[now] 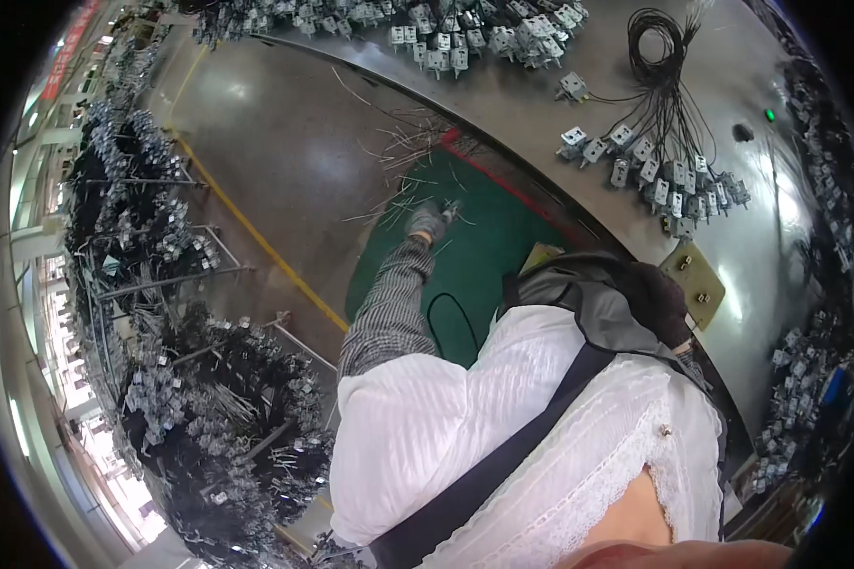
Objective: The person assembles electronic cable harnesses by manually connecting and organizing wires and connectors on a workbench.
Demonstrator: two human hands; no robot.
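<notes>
My left hand [429,224], in a grey glove with a striped grey sleeve behind it, reaches out low over the green mat. Its fingers are closed at a small grey metal part [452,210], whose exact kind is too small to tell. Beneath that forearm a black cable [454,298] hangs in a loop. My right hand [666,302], in a dark glove, is at the table's edge beside a yellowish plate [702,284] with brass-coloured fittings. A dark apron [579,284] covers part of it, and its fingers are hidden.
The metal table [541,133] carries a bundle of black cables [662,57] with metal bracket ends, and more brackets [446,38] at its far side. Loose wires [403,142] lie about the green mat [503,209]. Racks of hanging cable parts [228,398] stand at left.
</notes>
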